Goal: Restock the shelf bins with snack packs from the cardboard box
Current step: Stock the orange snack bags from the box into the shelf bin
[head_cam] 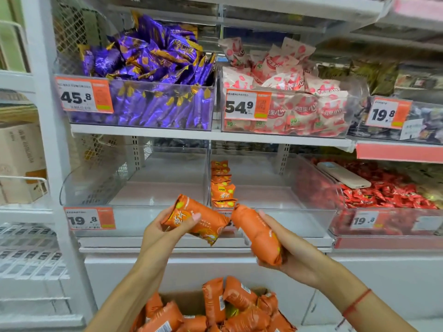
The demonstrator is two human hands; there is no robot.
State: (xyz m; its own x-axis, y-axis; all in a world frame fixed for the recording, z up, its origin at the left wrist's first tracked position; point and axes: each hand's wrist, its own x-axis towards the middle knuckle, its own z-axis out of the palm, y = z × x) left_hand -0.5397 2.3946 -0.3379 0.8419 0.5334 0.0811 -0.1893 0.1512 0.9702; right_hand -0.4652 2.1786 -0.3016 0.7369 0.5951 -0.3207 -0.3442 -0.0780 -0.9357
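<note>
My left hand [165,230] grips an orange snack pack [200,220] in front of the lower shelf. An arm's width to the right, my right hand [287,250] holds a second orange pack [257,236], tilted on end. Both packs hang just before the clear middle bin [275,212], where a short row of the same orange packs [221,185] stands along its left wall. The clear bin to the left [100,188] holds nothing visible. Below my arms the cardboard box [189,301] is heaped with several orange packs [230,310].
Above, a bin of purple packs [148,68] and one of pink-and-white packs [287,92] are full. A bin of red candies [388,190] with a beige device [342,174] lying on top sits at the right. White shelf uprights and a side rack stand at the left.
</note>
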